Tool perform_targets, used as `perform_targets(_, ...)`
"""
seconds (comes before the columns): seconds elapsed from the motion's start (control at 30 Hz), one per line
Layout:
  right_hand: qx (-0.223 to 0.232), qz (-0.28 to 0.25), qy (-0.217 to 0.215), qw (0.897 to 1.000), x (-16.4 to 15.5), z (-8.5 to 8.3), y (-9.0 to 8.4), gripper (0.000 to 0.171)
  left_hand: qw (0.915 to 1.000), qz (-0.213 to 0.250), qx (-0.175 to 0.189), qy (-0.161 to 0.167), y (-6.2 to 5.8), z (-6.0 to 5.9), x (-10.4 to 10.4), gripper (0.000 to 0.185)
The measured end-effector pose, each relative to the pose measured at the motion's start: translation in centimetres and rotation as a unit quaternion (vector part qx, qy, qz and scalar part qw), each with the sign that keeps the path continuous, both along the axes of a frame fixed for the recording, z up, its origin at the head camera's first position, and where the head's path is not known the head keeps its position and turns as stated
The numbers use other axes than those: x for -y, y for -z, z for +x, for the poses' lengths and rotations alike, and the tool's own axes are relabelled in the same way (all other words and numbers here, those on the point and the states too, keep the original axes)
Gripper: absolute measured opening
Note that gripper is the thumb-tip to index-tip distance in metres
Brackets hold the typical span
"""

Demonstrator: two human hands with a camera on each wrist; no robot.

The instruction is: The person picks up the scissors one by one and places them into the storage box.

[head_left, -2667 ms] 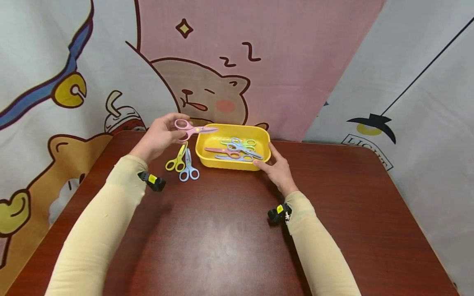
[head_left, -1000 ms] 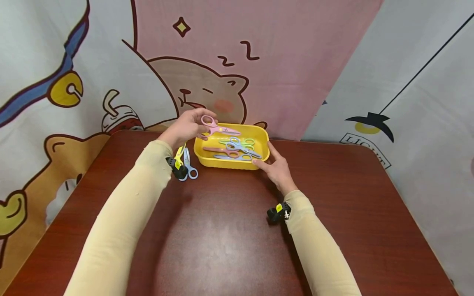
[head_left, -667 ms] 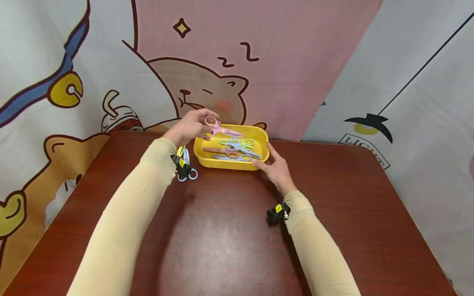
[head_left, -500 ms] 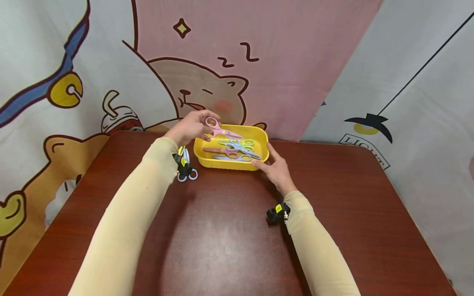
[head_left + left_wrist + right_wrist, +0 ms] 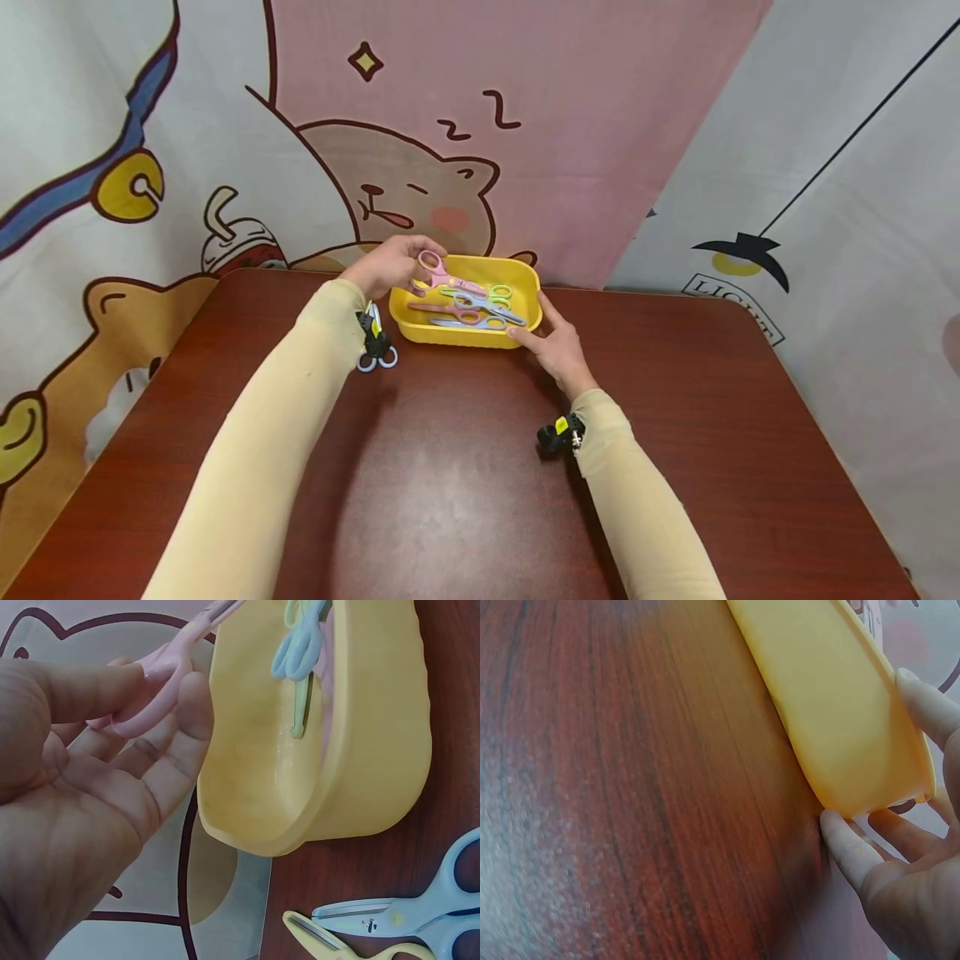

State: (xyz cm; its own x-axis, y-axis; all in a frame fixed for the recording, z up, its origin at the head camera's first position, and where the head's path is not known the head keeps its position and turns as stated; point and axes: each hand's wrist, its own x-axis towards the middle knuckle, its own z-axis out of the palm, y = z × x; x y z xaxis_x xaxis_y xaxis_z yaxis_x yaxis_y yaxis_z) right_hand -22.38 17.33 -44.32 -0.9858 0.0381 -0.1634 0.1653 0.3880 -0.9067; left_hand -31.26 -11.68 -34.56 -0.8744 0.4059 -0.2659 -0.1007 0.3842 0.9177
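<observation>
My left hand [image 5: 392, 265] pinches the pink scissors [image 5: 454, 284] by the handle loops, blades pointing right over the yellow tub [image 5: 457, 337]. In the left wrist view, thumb and fingers close on one loop of that handle. Under the blades, inside the tub, lie blue scissors [image 5: 498, 311], green scissors [image 5: 501, 292] and reddish-pink scissors [image 5: 467, 315]. My right hand [image 5: 561, 350] grips the tub's right end. Its thumb is at the front rim, and the right wrist view shows fingertips low against the tub's outer wall [image 5: 840, 712].
Blue scissors [image 5: 405, 915] and yellow scissors [image 5: 322, 946] lie on the brown table [image 5: 450, 467] left of the tub, partly hidden by my left wrist in the head view. A printed cloth [image 5: 585, 167] hangs behind the table's far edge.
My left hand has carried the pink scissors rightward from beside the tub to over it, then lowered them toward the other scissors. The right hand has kept its grip on the tub.
</observation>
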Motion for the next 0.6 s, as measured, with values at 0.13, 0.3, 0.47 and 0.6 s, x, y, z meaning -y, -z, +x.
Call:
perform_targets(0.13, -0.003, -0.001, -0.001, 1.000, -0.1, 0.0, 0.0, 0.097, 1.0000, 0.001, 0.007, 0.004, 0.2, -0.2, -0.2, 0.046)
perform_targets(0.3, -0.009, -0.001, 0.001, 1.000, -0.1, 0.0, -0.1, 0.096, 0.9997, -0.007, 0.020, 0.007, 0.4, -0.5, -0.5, 0.046)
perform_targets(0.47, -0.009, -0.011, -0.003, 1.000, 0.1, 0.1, -0.2, 0.096, 0.9993, -0.010, 0.035, 0.012, 1.0, -0.8, -0.6, 0.048)
perform_targets(0.6, -0.008, -0.016, -0.006, 1.000, 0.1, 0.2, -0.2, 0.096, 0.9988, -0.013, 0.044, 0.017, 1.4, -0.9, -0.7, 0.049)
